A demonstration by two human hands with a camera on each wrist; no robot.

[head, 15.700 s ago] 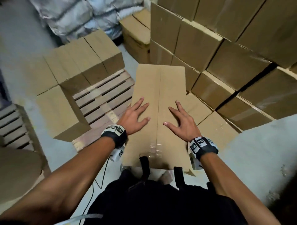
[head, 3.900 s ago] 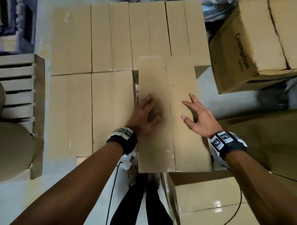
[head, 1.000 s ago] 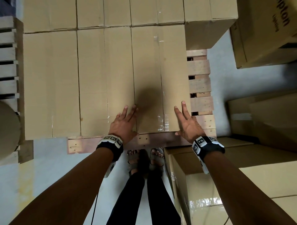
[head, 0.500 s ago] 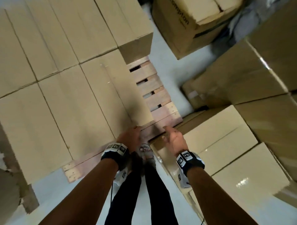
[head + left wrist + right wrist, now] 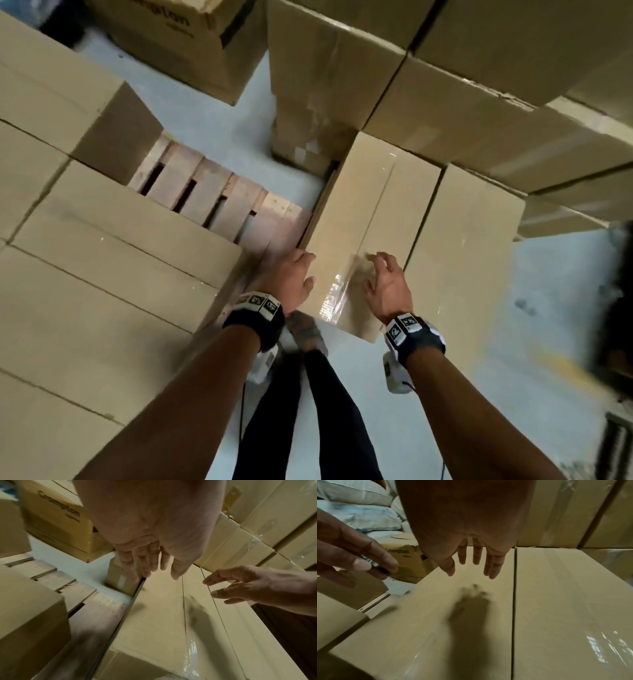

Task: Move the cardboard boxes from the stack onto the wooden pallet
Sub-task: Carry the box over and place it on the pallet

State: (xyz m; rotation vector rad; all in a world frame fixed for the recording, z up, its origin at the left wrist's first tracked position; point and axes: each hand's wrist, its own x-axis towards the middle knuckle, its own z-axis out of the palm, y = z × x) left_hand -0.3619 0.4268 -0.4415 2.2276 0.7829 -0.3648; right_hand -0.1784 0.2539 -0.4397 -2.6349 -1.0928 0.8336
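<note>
My left hand [image 5: 291, 277] hung with its fingers loose and apart, holding nothing, over the near left edge of the next cardboard box [image 5: 363, 226]. My right hand [image 5: 387, 287] hovered just above the same box's taped top, fingers spread and slightly bent, also empty; the right wrist view showed its shadow on the cardboard below, so it was not touching. That box lay flat at the low front of the stack [image 5: 479, 102], just beside a second box [image 5: 459, 260] on its right, with taller rows piled behind. Its left side sat close against the corner of the wooden pallet [image 5: 219, 195]. Boxes already on the pallet [image 5: 102, 260] covered most of it, leaving a strip of bare slats at that corner. A printed carton [image 5: 178, 37] stood on the grey floor [image 5: 534, 308] beyond.
</note>
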